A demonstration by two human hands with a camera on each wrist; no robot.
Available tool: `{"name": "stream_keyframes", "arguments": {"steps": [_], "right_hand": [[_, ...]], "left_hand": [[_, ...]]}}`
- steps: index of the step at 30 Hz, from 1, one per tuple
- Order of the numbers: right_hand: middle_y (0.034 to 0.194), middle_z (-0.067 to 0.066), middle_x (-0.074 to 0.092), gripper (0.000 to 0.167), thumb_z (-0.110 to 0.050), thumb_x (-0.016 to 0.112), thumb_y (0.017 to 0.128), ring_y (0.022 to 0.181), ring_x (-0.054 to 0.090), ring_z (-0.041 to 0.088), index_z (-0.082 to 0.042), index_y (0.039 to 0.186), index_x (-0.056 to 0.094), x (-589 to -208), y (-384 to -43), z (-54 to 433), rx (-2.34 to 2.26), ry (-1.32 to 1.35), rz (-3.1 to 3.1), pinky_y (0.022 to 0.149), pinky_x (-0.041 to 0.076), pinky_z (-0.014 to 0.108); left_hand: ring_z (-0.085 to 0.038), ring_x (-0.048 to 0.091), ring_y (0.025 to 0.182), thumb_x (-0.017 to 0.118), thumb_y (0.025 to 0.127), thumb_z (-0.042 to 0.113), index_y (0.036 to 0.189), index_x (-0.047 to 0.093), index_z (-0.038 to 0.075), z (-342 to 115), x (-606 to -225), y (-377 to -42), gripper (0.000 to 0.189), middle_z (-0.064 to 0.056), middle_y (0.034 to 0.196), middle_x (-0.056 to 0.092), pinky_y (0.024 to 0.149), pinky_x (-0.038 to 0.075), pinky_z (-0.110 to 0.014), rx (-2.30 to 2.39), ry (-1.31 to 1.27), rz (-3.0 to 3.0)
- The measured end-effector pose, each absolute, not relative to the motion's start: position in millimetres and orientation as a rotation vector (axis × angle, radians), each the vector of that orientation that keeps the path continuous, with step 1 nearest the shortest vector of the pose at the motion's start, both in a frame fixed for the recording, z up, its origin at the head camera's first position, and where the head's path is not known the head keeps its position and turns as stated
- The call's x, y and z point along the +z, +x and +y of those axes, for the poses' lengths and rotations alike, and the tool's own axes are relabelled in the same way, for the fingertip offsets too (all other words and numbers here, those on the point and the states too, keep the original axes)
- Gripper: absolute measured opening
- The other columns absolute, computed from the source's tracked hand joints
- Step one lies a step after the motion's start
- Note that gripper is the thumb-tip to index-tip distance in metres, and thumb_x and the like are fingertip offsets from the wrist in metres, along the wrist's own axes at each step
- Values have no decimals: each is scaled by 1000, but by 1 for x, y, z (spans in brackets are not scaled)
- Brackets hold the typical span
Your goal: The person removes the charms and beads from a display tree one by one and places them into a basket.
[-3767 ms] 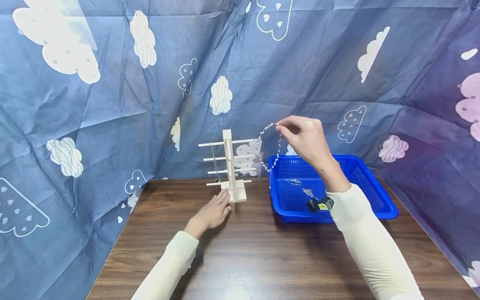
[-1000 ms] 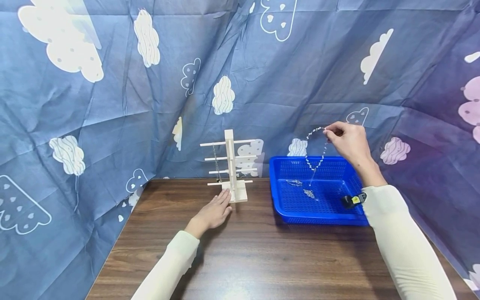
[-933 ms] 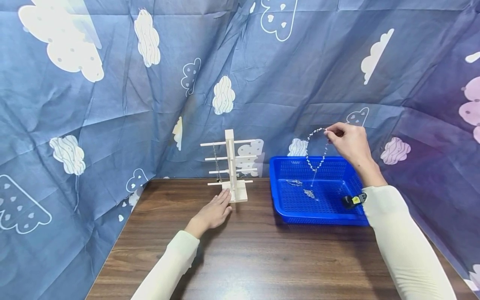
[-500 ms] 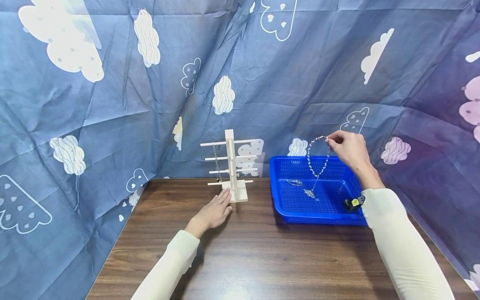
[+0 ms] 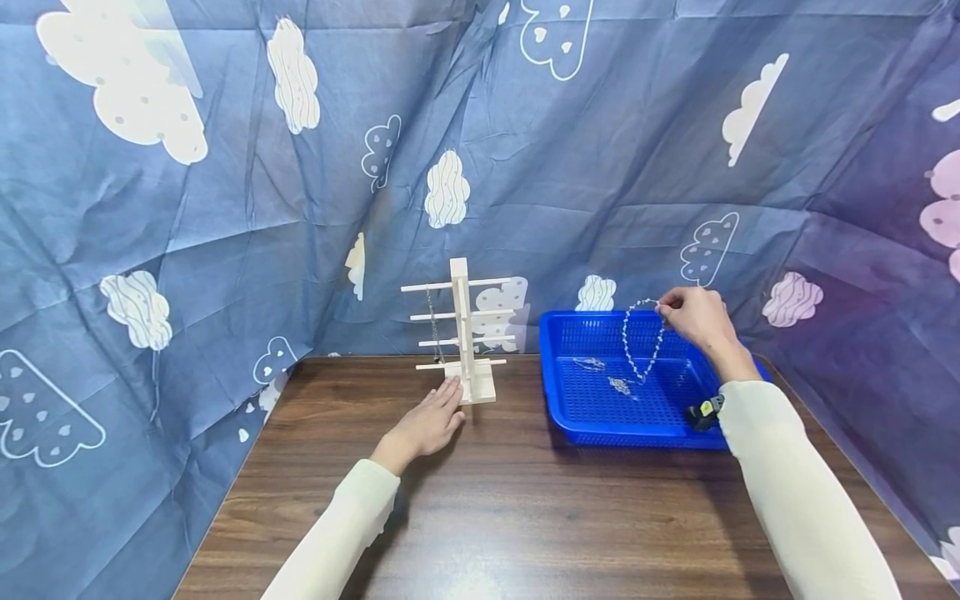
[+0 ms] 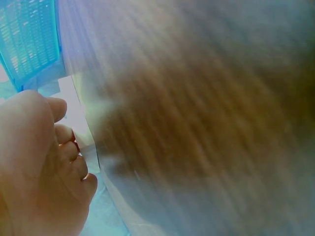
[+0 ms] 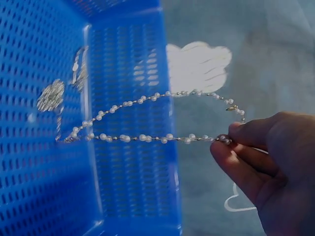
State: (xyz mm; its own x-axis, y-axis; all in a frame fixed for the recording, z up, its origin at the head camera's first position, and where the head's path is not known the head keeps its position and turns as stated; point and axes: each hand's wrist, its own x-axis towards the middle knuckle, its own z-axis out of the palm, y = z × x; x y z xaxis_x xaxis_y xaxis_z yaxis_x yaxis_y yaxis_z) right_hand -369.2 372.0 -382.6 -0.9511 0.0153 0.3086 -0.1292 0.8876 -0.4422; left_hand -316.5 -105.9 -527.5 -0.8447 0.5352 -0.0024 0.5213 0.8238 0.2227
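Between thumb and forefinger, my right hand pinches a white beaded necklace by its upper end. The loop hangs over the blue basket, its lower end down inside, close to a silvery necklace bundle. Another silvery necklace lies farther back in the basket. My left hand rests with extended fingers on the base of a pale wooden stand with several crossbars. A thin dark chain necklace hangs from the stand's top bar, on the left side.
Stand and basket are on a brown wooden table, near its back edge. A dark blue curtain with cloud prints hangs behind and at the sides. A black strap device sits on my right wrist.
My right hand has carried the beaded necklace rightward from beside the stand to above the basket, then lowered it until its bottom end is inside. My left hand stays on the stand's base.
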Motion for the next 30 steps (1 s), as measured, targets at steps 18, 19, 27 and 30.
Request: {"name": "stream_keyframes", "arguments": {"steps": [18, 19, 27, 30], "right_hand": [[64, 7, 75, 23, -15, 65, 94, 75, 76, 35, 5, 89, 75, -407, -372, 411, 526, -85, -3088, 98, 51, 71], [65, 8, 75, 24, -16, 66, 93, 78, 76, 38, 5, 87, 74, -407, -372, 412, 502, -105, -3109, 99, 51, 71], [67, 10, 76, 22, -14, 66, 92, 80, 75, 40, 7, 88, 71, -404, -366, 410, 476, -165, -3177, 102, 51, 71], [65, 8, 74, 19, -13, 63, 91, 75, 74, 35, 2, 84, 72, -400, -365, 407, 481, -99, -3144, 98, 52, 70]], "left_hand": [[-37, 21, 165, 37, 116, 27, 165, 29, -6, -106, -523, -316, 60, -23, 176, 23, 135, 26, -52, 324, 861, 2935], [-37, 21, 165, 37, 116, 27, 165, 29, -7, -105, -523, -316, 60, -24, 175, 23, 135, 26, -52, 330, 863, 2934], [-38, 20, 165, 36, 116, 28, 165, 27, -6, -105, -521, -314, 60, -24, 176, 21, 135, 25, -52, 318, 866, 2922], [-38, 20, 165, 37, 116, 28, 165, 28, -7, -106, -521, -313, 60, -24, 176, 21, 135, 25, -53, 323, 864, 2922]]}}
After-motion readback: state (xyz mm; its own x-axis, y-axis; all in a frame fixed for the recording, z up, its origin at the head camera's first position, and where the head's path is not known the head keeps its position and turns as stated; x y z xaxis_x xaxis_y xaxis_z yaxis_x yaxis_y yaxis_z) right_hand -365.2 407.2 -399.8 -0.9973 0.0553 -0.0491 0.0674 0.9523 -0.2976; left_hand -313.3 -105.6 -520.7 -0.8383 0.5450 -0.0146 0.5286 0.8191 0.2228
